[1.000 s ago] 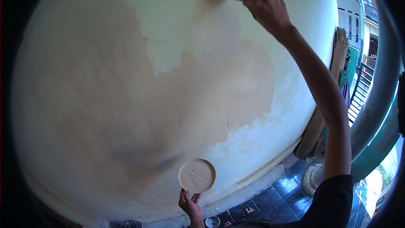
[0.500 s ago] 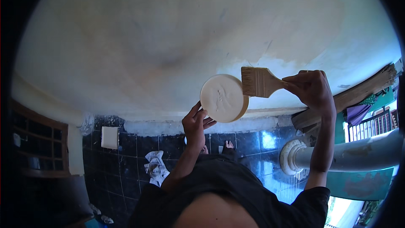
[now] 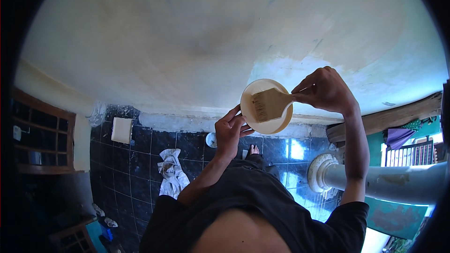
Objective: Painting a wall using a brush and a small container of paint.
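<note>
My left hand (image 3: 228, 132) grips a round, cream-coloured bowl (image 3: 245, 94) by its left side, fingers under it and thumb at the rim. Pale paint or a similar liquid fills part of it. In my right hand (image 3: 328, 90) is a wide flat paintbrush (image 3: 271, 104), pinched by the handle. Its bristles lie inside the bowl, against the pale liquid. Just beyond both hands rises a cream wall (image 3: 187, 51), with a brighter white patch (image 3: 281, 69) behind the bowl.
Dark tiles (image 3: 140, 159) cover the floor, where a crumpled cloth (image 3: 172, 173), a cream square panel (image 3: 122, 130) and a small white round container (image 3: 211, 139) lie. On the right are a white column (image 3: 375, 180) and a wooden beam (image 3: 398, 116). A wooden-framed window (image 3: 44, 136) is at left.
The paintbrush has moved left and down from beside the bowl's rim into the bowl. My left hand and the bowl have shifted right.
</note>
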